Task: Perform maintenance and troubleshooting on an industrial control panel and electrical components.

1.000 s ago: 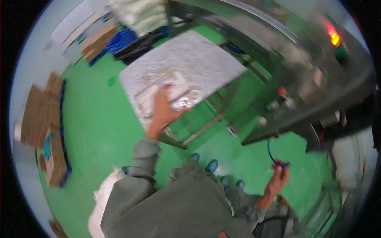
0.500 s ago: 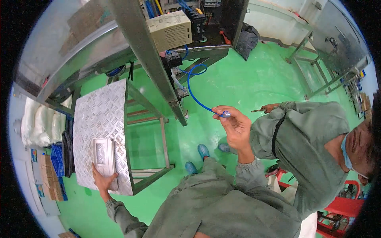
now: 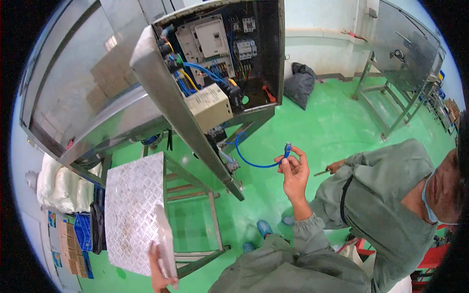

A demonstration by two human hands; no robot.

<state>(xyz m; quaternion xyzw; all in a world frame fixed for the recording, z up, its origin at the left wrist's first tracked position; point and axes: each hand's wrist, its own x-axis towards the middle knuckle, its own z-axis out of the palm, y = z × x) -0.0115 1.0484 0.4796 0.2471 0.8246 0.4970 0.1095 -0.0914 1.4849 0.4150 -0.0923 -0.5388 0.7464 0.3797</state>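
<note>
Head view: right hand [image 3: 295,177] is pinching blue cable [image 3: 261,166] near its plug [image 3: 287,148], right of the worktop [image 3: 134,205]; left hand [image 3: 159,271] is gripping pale panel [image 3: 165,237], blurred, at the worktop's near right edge. Risk, judged: a loosening left grip could be letting the panel slip off; overreaching could be straining the cable. Count: one cable, one plug, one panel, one worktop, two hands.

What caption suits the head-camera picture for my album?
Right hand holding a blue cable near an open electrical cabinet; left hand on a pale panel.
</note>
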